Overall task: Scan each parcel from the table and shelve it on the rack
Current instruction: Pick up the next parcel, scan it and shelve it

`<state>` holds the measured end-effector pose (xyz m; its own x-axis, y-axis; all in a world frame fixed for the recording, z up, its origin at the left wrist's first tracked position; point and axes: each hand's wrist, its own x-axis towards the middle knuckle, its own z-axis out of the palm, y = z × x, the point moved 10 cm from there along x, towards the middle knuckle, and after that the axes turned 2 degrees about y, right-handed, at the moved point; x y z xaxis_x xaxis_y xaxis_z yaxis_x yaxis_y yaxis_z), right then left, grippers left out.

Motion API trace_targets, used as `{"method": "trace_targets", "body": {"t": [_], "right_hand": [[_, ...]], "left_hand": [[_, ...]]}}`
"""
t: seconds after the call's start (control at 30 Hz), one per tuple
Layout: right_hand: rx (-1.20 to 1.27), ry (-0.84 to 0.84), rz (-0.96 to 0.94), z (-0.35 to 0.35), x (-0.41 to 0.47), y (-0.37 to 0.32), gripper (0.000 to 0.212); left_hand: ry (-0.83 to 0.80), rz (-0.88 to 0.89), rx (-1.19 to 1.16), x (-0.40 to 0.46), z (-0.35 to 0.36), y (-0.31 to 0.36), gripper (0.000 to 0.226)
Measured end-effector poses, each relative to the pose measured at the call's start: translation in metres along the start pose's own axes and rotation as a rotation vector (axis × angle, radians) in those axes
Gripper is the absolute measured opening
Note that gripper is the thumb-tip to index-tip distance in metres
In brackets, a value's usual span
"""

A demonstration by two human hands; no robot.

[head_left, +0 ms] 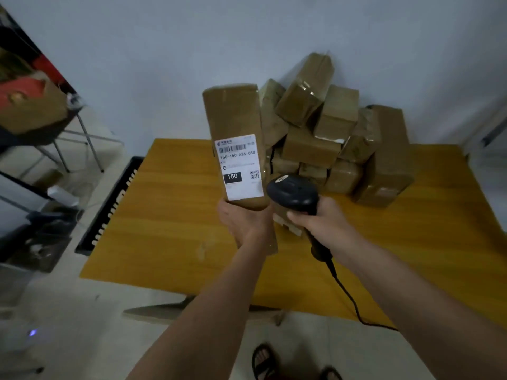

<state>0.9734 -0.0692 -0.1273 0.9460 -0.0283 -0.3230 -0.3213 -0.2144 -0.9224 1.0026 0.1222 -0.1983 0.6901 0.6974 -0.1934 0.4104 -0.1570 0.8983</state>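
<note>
Left hand (244, 223) grips the bottom end of one tall brown taped parcel (236, 119), fingers curled round its underside, parcel held upright above the yellow wooden table (170, 215) and just above the fingertips; one white shipping label (238, 167) on the face toward the camera, with one barcode, text "150-150-A26-050", one black block reading "150" and one QR code, label sitting directly over the left fingers. Right hand (321, 220) wrapped tight round the handle of one black handheld barcode scanner (293, 192), scanner head just beyond the right fingers and right beside the parcel's lower right edge, touching or not cannot tell; one black cable (345, 292) runs from the handle base down past the wrist and over the table's near edge. Beyond both sets of fingers, against the wall, one pile of brown parcels (329, 138) on the table's far side, roughly ten visible, exact count not clear because they overlap. Left of the left fingers, well apart: one black slotted tray (109, 207) beside the table edge, one rack (35, 111) holding at least one brown box and red items. Two sandalled feet (263, 360) on the floor below the forearms
</note>
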Motion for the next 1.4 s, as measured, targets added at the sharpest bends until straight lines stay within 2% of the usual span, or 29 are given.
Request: {"method": "trace_targets", "body": {"t": [0.1, 0.13, 0.2, 0.3, 0.57, 0.93, 1.03, 1.17, 1.27, 1.4], "right_hand": [[0.053, 0.062, -0.079, -0.020, -0.020, -0.028, 0.017], [0.076, 0.075, -0.094, -0.026, -0.026, -0.033, 0.013], [0.132, 0.107, -0.108, -0.040, -0.038, -0.039, 0.006], [0.184, 0.155, -0.120, -0.062, -0.052, -0.040, 0.012], [0.254, 0.227, -0.123, -0.116, -0.083, -0.029, 0.007], [0.327, 0.301, -0.111, -0.182, -0.108, 0.002, 0.011], [0.323, 0.338, -0.106, -0.202, -0.114, 0.016, 0.011], [0.315, 0.422, -0.094, -0.235, -0.127, 0.039, 0.012], [0.337, 0.542, -0.041, -0.259, -0.144, 0.061, 0.017], [0.376, 0.703, 0.013, -0.281, -0.178, 0.082, 0.014]], "left_hand": [[0.008, 0.116, 0.126, -0.017, 0.006, 0.033, 0.108], [0.004, 0.133, 0.159, -0.024, 0.010, 0.040, 0.107], [-0.003, 0.139, 0.203, -0.038, 0.017, 0.052, 0.104], [-0.024, 0.127, 0.233, -0.064, 0.031, 0.063, 0.098], [-0.103, 0.162, 0.260, -0.125, 0.077, 0.071, 0.084], [-0.241, 0.171, 0.250, -0.193, 0.129, 0.066, 0.095], [-0.354, 0.189, 0.225, -0.210, 0.146, 0.059, 0.102], [-0.639, 0.189, 0.106, -0.238, 0.174, 0.049, 0.118], [-0.859, 0.152, 0.063, -0.263, 0.185, 0.040, 0.113], [-1.101, 0.161, 0.125, -0.305, 0.192, 0.030, 0.109]]}}
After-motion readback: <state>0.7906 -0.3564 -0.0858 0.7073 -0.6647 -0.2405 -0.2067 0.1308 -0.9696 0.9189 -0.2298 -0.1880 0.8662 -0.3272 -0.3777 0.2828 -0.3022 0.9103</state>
